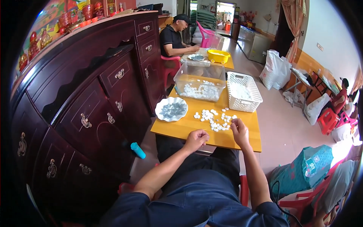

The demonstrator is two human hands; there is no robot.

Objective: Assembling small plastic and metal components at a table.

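Note:
My left hand (pixel 197 139) is closed over the near edge of the yellow table (pixel 172 130), fingers curled together; whatever it may hold is too small to make out. At the right edge of a loose spread of small round white plastic pieces (pixel 215 126), my right hand (pixel 240 133) has its fingers pinched together, and their content cannot be told. Left of the spread sits a white scalloped dish (pixel 160 114) full of small grey pieces (pixel 172 110). Behind it stands a clear plastic bin (pixel 200 81) partly filled with white pieces. A white perforated basket (pixel 245 105) with more white items is beside the bin.
A dark wooden cabinet (pixel 94 87) runs along the left. Across the table a person (pixel 176 39) works near a yellow basin (pixel 218 56). A turquoise cylinder (pixel 138 150) is by the cabinet's foot. To the right are a teal bag (pixel 302 168) and white sacks (pixel 277 70).

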